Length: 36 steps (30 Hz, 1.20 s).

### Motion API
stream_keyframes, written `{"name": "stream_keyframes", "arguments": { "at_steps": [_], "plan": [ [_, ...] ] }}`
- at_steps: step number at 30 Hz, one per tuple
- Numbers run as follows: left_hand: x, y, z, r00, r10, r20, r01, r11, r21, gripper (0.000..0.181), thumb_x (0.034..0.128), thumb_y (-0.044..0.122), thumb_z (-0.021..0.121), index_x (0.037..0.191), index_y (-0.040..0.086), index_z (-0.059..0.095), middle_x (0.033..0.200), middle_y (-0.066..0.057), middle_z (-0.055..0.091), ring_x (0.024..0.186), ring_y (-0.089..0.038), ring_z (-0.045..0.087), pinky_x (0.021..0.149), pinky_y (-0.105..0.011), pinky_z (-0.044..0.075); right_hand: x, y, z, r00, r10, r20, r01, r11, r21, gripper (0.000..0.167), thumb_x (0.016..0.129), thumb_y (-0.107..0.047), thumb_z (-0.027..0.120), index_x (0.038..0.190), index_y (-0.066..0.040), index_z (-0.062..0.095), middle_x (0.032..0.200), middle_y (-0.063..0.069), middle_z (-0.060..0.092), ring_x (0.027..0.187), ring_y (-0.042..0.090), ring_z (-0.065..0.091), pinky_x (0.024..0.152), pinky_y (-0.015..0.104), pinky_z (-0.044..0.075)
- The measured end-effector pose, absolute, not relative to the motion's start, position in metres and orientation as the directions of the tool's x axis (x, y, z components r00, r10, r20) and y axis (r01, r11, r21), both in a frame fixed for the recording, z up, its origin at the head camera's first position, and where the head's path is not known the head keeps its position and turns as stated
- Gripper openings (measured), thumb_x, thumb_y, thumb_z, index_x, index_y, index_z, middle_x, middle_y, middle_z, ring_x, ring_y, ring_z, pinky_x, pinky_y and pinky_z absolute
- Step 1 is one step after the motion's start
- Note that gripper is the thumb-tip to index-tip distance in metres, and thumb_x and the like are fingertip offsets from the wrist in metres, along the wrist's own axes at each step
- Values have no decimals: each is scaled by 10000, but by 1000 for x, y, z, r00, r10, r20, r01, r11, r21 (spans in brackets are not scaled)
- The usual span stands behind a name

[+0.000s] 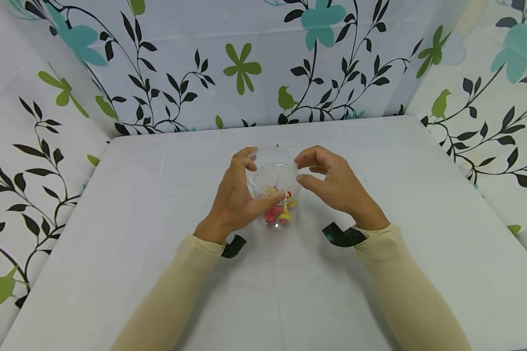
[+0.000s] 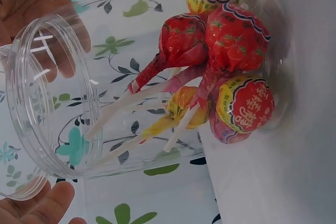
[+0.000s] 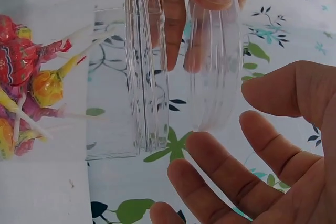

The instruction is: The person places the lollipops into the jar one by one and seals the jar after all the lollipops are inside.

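A clear plastic jar stands upright on the white table, with several wrapped lollipops in red, yellow and pink at its bottom. Above the mouth, a clear round lid hangs apart from the threaded rim. My left hand holds this lid by its edge, thumb in front and fingers behind. On the other side my right hand has its fingers loosely spread beside the lid. Those fingertips come close to the lid's edge; I cannot tell whether they touch.
A white cloth covers the table. Patterned fabric walls with leaves and flowers rise behind it and at both sides. Each wrist carries a black strap mount.
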<state>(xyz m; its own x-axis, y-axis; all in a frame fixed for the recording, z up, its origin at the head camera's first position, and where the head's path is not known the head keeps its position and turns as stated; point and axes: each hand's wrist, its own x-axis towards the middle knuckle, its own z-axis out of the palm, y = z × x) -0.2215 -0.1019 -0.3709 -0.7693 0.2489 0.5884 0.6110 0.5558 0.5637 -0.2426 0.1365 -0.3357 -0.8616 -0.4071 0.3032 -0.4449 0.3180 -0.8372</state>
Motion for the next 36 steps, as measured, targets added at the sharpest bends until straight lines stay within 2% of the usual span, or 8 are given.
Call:
{"name": "stream_keyframes", "arguments": {
  "at_steps": [6,16,24,28,31,36],
  "plan": [
    [-223,-100,-374,-769,278,575,618,552,560,700,771,267,931,1103,32,361,1519,-265,464,1328,-376,524,1012,-515,515,-243,137,-336,-881,-384,276,-417,354,-837,264,948,-47,627,1208,2,634,1201,139,691,1165,260,632,1100,518,442],
    [-223,-99,-383,-821,281,497,560,570,602,707,776,333,932,1099,21,386,1559,-199,455,1256,-316,556,919,-411,507,-245,138,-336,-905,-372,205,-365,434,-823,251,960,-82,635,1205,-32,648,1186,146,690,1166,273,626,1082,513,445],
    [-221,-99,-386,-849,289,443,525,563,638,719,779,323,934,1145,53,378,1580,-156,425,1206,-317,562,879,-397,518,-246,137,-338,-907,-380,183,-360,470,-806,243,956,-89,659,1195,-45,662,1157,112,692,1146,261,631,1070,542,459],
    [-222,-101,-389,-846,308,435,532,549,645,842,792,323,926,1346,32,362,1548,-181,434,1169,-331,581,912,-425,525,-246,135,-340,-894,-405,193,-388,482,-785,305,949,-105,699,1247,-55,653,1241,99,673,1209,277,607,1057,534,469],
    [-223,-103,-390,-840,326,435,543,538,645,949,803,326,917,1471,37,308,1496,-195,462,1116,-306,589,907,-427,531,-246,133,-341,-867,-456,203,-424,458,-781,424,931,-123,741,1336,-80,625,1384,76,607,1302,288,550,1070,539,460],
    [-224,-106,-389,-865,337,371,500,539,678,1009,807,357,903,1537,62,273,1400,-167,509,1100,-287,582,907,-440,530,-245,129,-343,-812,-556,180,-451,400,-798,622,903,-138,785,1479,-149,550,1618,21,413,1488,250,387,1129,590,405]
  ]
}}
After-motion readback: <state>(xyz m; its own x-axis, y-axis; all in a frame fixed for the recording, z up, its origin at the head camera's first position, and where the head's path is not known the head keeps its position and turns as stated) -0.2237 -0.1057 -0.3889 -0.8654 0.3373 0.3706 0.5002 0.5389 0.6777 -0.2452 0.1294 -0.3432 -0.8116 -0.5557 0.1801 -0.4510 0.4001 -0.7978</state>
